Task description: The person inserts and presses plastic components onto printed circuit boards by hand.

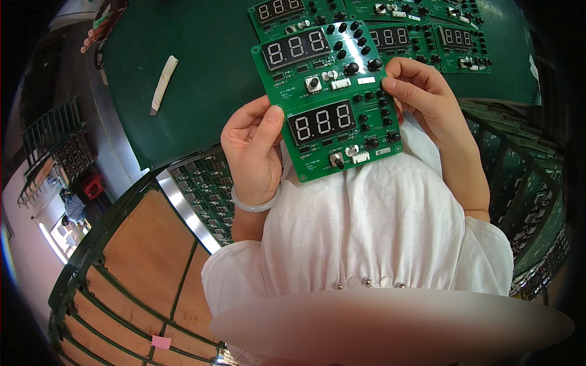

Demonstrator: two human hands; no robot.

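Observation:
Between my two hands I hold up a green circuit board panel [332, 91], made of two like boards joined one above the other. Each half carries a dark three-digit display, black push buttons, a knob and a white connector. My left hand [255, 149] pinches its left edge, thumb on the front face, with a pale bangle at the wrist. At the right edge, my right hand [421, 97] grips with thumb and bent fingers. The fingertips behind the panel are hidden. It is tilted, its face turned up toward me.
More circuit boards [390, 38] lie at the back of the green table [201, 36]. A cutter knife with a wrapped pale handle [163, 85] rests at the left. Racks of boards stand below the table edge, left [204, 189] and right [525, 177]. A pink note [161, 342] marks a brown-panelled frame.

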